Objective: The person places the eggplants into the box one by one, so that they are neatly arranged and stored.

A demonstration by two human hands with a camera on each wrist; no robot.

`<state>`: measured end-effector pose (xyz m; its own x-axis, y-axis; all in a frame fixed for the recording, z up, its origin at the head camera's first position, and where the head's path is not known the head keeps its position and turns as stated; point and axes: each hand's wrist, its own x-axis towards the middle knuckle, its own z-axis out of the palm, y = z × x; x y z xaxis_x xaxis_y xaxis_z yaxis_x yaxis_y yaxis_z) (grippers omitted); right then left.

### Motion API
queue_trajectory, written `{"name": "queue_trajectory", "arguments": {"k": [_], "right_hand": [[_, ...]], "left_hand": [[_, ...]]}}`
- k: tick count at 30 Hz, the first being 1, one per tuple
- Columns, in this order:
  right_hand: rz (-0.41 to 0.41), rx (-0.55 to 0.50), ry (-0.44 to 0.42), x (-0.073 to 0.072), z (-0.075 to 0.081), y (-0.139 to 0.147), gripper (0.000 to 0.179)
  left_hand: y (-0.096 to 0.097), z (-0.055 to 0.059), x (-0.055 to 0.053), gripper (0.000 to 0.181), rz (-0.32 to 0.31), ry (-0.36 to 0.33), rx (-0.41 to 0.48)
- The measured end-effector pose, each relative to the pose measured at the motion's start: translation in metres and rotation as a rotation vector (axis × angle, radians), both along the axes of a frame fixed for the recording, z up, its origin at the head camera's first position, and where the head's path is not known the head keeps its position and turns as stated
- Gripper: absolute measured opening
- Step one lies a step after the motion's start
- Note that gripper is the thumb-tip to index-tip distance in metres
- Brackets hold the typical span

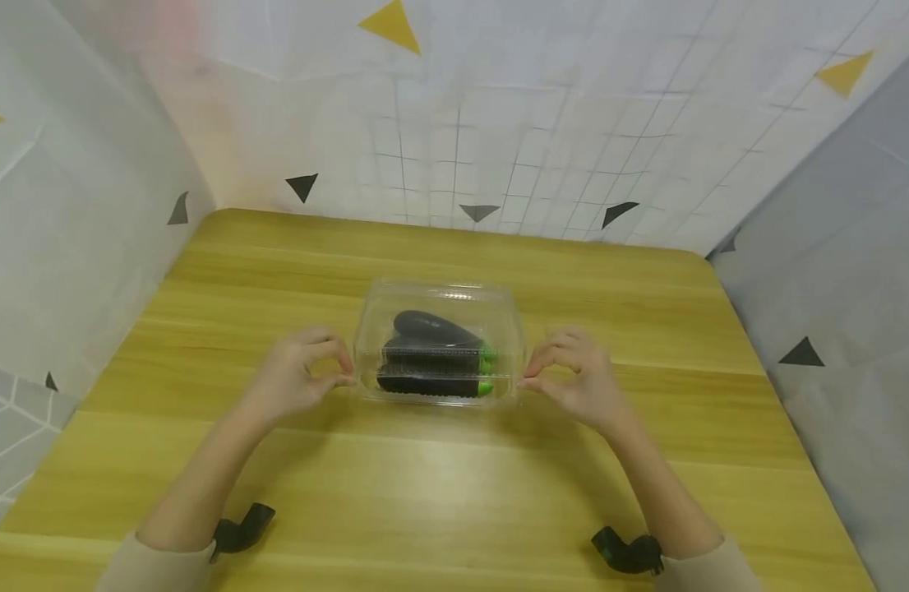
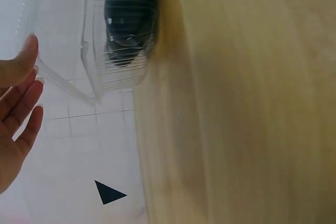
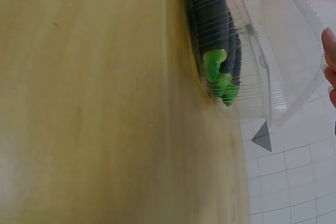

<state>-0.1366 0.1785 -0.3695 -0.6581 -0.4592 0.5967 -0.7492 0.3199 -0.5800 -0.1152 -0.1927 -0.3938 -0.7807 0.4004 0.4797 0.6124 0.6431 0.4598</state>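
Note:
A clear plastic clamshell container (image 1: 445, 400) sits mid-table with dark eggplants (image 1: 432, 329) inside, their green stem ends toward the right. In the right wrist view the clear lid (image 3: 294, 45) stands tilted up from the base, hinged at the far side. My left hand (image 1: 301, 372) pinches the lid's left corner between thumb and fingers. At the opposite corner, the right hand (image 1: 579, 376) pinches the lid the same way. Only the fingertips of the right hand show in its wrist view.
The wooden table (image 1: 425, 485) has white sheeting (image 1: 484, 107) behind it and at both sides, marked with triangles and grid lines. Black wrist-worn devices show at the left wrist (image 1: 243, 529) and right wrist (image 1: 626, 552).

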Motion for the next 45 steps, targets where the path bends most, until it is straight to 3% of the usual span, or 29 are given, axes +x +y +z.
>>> {"name": "queue_trajectory", "arguments": {"k": [11, 19, 27, 35, 45], "right_hand": [[0.031, 0.013, -0.006, 0.01, -0.02, 0.0, 0.028], [0.018, 0.039, 0.052, -0.006, -0.057, 0.011, 0.029], [0.019, 0.074, 0.022, -0.008, -0.064, 0.015, 0.023], [0.017, 0.096, 0.068, -0.008, -0.066, 0.014, 0.024], [0.017, 0.108, 0.064, -0.01, -0.071, 0.014, 0.023]], "left_hand": [[0.002, -0.016, 0.012, 0.028, 0.012, -0.087, -0.124], [0.003, -0.021, 0.013, 0.029, 0.027, -0.115, -0.134], [0.005, -0.022, 0.013, 0.029, 0.025, -0.079, -0.135], [0.005, -0.03, 0.014, 0.035, 0.033, 0.002, -0.162], [0.009, -0.035, 0.018, 0.034, 0.064, 0.068, -0.116]]}}
